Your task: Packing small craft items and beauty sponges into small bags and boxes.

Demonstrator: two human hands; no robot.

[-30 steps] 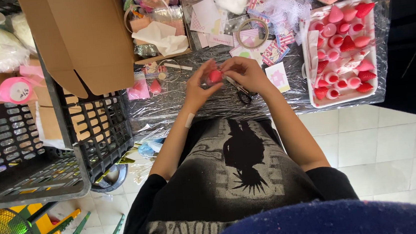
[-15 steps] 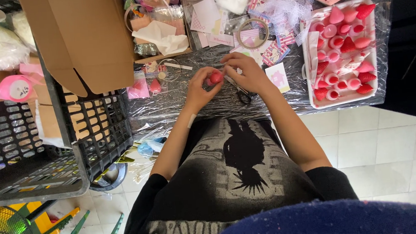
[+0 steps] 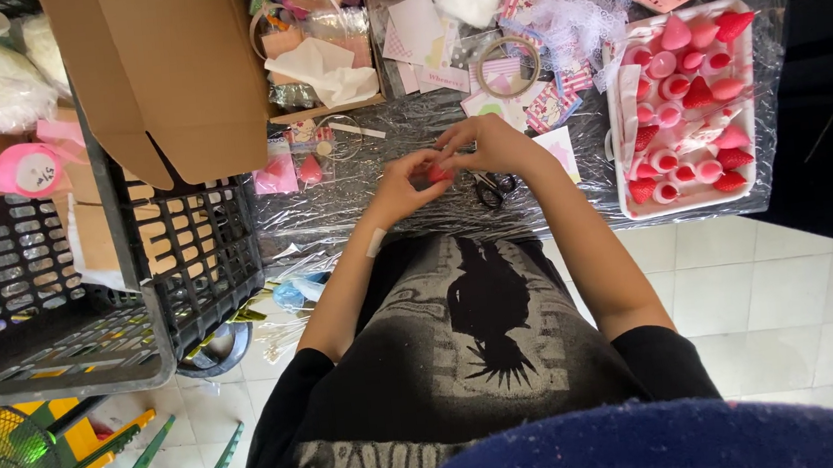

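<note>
Red piece point(image 3: 436, 173) above plastic-covered table point(image 3: 373, 193), tiled floor point(image 3: 793, 291).

Just one view here, head cam, looked straight down from above wearer. Sat close over own lap and forearms, both hands met near frame centre. Faced table point(image 3: 353, 194) edge along top of frame, black crate point(image 3: 60, 295) at left, white tray point(image 3: 692, 202) at right, tiled floor below. No second view, so nothing shared.
</note>
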